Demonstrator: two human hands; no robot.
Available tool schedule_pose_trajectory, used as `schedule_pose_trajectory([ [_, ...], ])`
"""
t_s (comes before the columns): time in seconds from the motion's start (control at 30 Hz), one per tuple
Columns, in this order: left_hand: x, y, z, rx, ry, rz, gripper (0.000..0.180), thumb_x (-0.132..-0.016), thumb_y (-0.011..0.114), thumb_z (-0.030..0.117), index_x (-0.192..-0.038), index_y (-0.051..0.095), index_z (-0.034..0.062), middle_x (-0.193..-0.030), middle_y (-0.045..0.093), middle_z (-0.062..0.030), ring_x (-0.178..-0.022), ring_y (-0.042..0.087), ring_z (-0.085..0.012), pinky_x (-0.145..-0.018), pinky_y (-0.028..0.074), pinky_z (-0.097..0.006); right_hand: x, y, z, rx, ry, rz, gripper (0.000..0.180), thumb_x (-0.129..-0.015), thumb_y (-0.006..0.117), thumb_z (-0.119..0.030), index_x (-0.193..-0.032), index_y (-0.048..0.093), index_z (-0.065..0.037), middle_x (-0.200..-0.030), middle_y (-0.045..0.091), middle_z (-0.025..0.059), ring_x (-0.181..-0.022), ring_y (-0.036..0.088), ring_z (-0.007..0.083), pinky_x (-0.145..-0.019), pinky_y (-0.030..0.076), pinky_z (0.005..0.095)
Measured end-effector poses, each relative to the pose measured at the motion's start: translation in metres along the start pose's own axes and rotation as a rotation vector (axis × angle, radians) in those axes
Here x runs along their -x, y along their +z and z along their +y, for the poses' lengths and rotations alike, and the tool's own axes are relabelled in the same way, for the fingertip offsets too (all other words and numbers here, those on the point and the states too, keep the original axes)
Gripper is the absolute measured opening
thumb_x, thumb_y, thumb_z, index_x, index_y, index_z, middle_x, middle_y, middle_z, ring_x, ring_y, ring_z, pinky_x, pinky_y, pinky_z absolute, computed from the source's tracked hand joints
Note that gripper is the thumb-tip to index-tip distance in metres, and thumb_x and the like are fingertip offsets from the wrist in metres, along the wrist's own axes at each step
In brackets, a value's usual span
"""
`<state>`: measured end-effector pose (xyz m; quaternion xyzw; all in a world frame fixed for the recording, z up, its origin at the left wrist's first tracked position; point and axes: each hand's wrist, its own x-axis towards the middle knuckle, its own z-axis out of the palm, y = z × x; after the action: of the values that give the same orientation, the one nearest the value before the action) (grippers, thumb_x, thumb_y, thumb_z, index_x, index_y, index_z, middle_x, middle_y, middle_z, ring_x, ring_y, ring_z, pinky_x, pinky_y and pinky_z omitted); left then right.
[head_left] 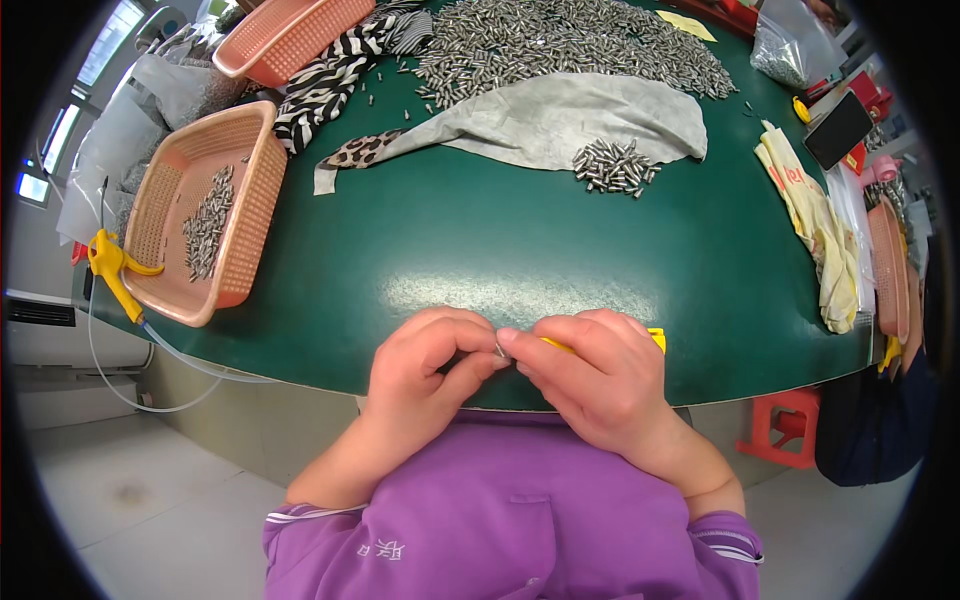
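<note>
Near the table's front edge, my hands meet fingertip to fingertip. My left hand (425,360) pinches a small silvery metal part (501,349) between thumb and forefinger. The closed fingers of my right hand (605,375) touch the same piece from the other side. A yellow thing (657,340) shows past the back of my right hand, with a sliver of yellow also between its fingers; whether it is gripped or lies behind is hidden. Ahead, a small heap of silvery metal parts (615,167) lies at the edge of a grey cloth (560,120).
A large pile of metal parts (570,45) covers the back of the green table (420,240). Left stand a pink basket (262,190) with parts and a yellow air gun (115,265) with a hose. Right are pale gloves (810,210) and a dark phone (838,130).
</note>
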<state>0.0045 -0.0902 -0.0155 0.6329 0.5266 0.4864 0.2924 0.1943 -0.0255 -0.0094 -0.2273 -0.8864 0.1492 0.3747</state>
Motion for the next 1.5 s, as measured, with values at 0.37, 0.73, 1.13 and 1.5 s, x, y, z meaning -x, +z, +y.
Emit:
schedule_pose_trajectory([
  [0.37, 0.0036, 0.0025, -0.0029, 0.191, -0.114, 0.094, 0.019, -0.073, 0.071, -0.010, -0.084, 0.062, 0.0010, -0.088, 0.066, -0.0079, -0.077, 0.063, -0.0144, -0.064, 0.053, -0.024, -0.0013, -0.0015, -0.0009, -0.029, 0.016, 0.043, 0.041, -0.068, 0.073, -0.009, -0.109, 0.070, -0.013, -0.086, 0.062, -0.0013, -0.068, 0.060, 0.0165, -0.057, 0.047, 0.0295],
  [0.73, 0.0029, 0.0033, -0.0023, 0.176, -0.089, 0.122, 0.022, -0.070, 0.072, -0.011, -0.082, 0.060, 0.0023, -0.087, 0.066, -0.0065, -0.079, 0.063, -0.0147, -0.065, 0.051, -0.025, -0.0015, 0.0004, -0.0006, -0.041, -0.013, 0.013, 0.040, -0.068, 0.075, -0.011, -0.108, 0.069, -0.013, -0.084, 0.061, -0.0020, -0.064, 0.057, 0.0145, -0.053, 0.043, 0.0275],
  [1.13, 0.0040, 0.0039, -0.0017, 0.109, -0.076, 0.085, 0.024, -0.068, 0.076, -0.009, -0.080, 0.059, 0.0041, -0.084, 0.066, -0.0067, -0.079, 0.064, -0.0193, -0.068, 0.051, -0.029, 0.0016, 0.0015, -0.0002, 0.002, -0.007, -0.024, 0.043, -0.068, 0.073, -0.010, -0.110, 0.070, -0.017, -0.086, 0.060, -0.0011, -0.069, 0.059, 0.0162, -0.055, 0.045, 0.0295],
  [1.5, 0.0052, 0.0043, -0.0031, 0.259, -0.094, 0.171, 0.023, -0.070, 0.077, -0.008, -0.082, 0.061, 0.0040, -0.085, 0.066, -0.0063, -0.080, 0.063, -0.0168, -0.067, 0.050, -0.027, -0.0068, -0.0054, -0.0063, -0.007, 0.038, 0.034, 0.034, -0.071, 0.074, -0.012, -0.104, 0.070, -0.014, -0.081, 0.061, 0.0003, -0.068, 0.059, 0.0181, -0.057, 0.047, 0.0311],
])
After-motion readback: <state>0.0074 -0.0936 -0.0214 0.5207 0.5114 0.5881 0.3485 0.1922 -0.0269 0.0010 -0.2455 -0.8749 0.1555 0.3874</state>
